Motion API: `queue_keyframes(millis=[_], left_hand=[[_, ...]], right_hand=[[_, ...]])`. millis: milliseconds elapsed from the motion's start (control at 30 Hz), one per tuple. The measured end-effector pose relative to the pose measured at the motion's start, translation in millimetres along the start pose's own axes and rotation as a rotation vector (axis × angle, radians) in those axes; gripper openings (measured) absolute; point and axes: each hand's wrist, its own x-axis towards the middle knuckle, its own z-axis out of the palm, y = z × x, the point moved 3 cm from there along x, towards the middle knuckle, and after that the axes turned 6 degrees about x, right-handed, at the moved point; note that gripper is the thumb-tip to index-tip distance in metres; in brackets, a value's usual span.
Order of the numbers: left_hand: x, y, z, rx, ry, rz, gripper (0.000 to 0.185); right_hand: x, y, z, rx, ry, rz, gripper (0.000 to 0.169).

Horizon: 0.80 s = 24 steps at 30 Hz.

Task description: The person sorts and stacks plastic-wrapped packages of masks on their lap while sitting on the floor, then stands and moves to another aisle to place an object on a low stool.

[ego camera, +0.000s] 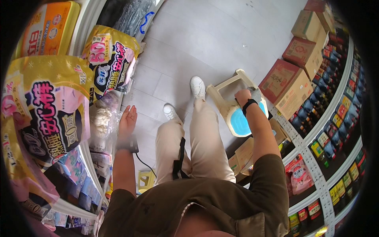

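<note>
On the right, my right hand (pixel 243 96) is closed at the edge of a cream plastic stool (pixel 224 103) with a blue seat panel (pixel 241 121). The stool is tilted, its legs pointing away from me. A rough grey patch or piece of material (pixel 256 94) shows beside the hand; I cannot tell which. My left hand (pixel 128 120) hangs empty at the left shelf, fingers extended and palm partly turned up. Nearest to it are a bundle of white cord (pixel 101 121) and clear plastic packaging.
Gold and pink packs (pixel 47 112) bulge from the left shelf. Cardboard cartons (pixel 279 80) line the right shelf, beside rows of dark bottles (pixel 316 84). A small yellow stool (pixel 145 180) stands low behind my left side. Grey floor tiles (pixel 177 47) run between the shelves.
</note>
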Motion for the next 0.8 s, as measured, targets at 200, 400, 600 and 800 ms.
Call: queue_keyframes(millis=[200,400,600,800], left_hand=[[31.8,-6.6,-42.4,-0.047,-0.047,-0.034,0.032],[67.0,-2.4,-85.4,-0.121,0.003,0.011,0.032],[84.3,7.8,-74.4,-0.187,-0.101,0.074,0.035],[45.9,-4.0,-70.1,-0.210,-0.227,0.286,0.041]], right_hand=[[-52.9,-71.8,86.3,0.060,-0.199,-0.104,0.033],[-62.2,-154.9,189.8,0.431,-0.339,-0.254,0.038],[-69.4,-68.0,96.2,0.804,-0.690,0.048,0.044],[-104.1,155.3,-1.1,-0.233,-0.316,0.250,0.052]])
